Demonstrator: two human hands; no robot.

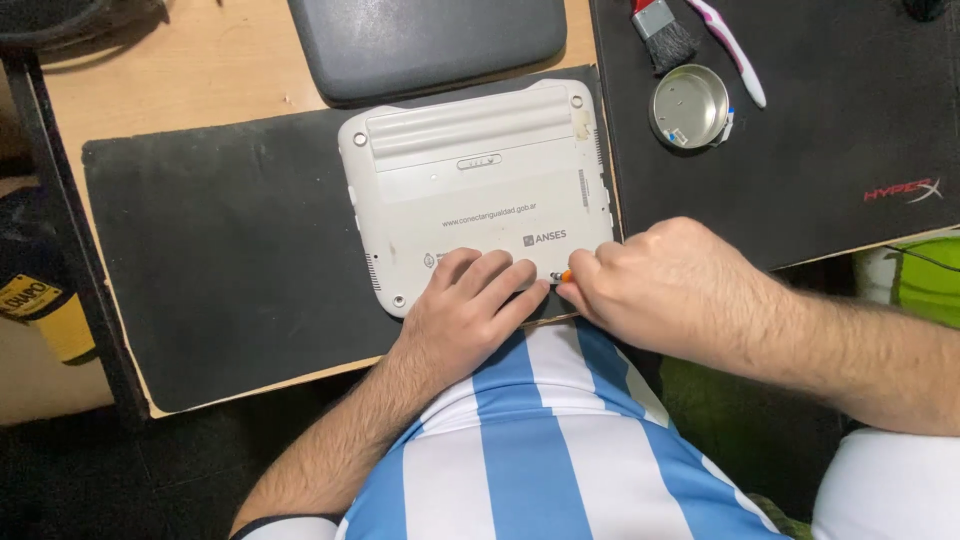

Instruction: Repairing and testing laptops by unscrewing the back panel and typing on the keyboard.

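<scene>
Just below the middle of the frame, the right hand (650, 285) is pinching a small orange-tipped screwdriver (564, 276) whose tip is pointing left at the near right corner of the upturned white netbook (480, 180). The left hand (470, 305) is lying flat, fingers extended, pressing that edge just beside the tool.

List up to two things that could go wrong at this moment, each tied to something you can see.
The orange-tipped tool in the right hand may slip at the corner and scratch the white laptop base. A loosened screw could roll off the near desk edge, since the metal tin sits far from the hands.
</scene>
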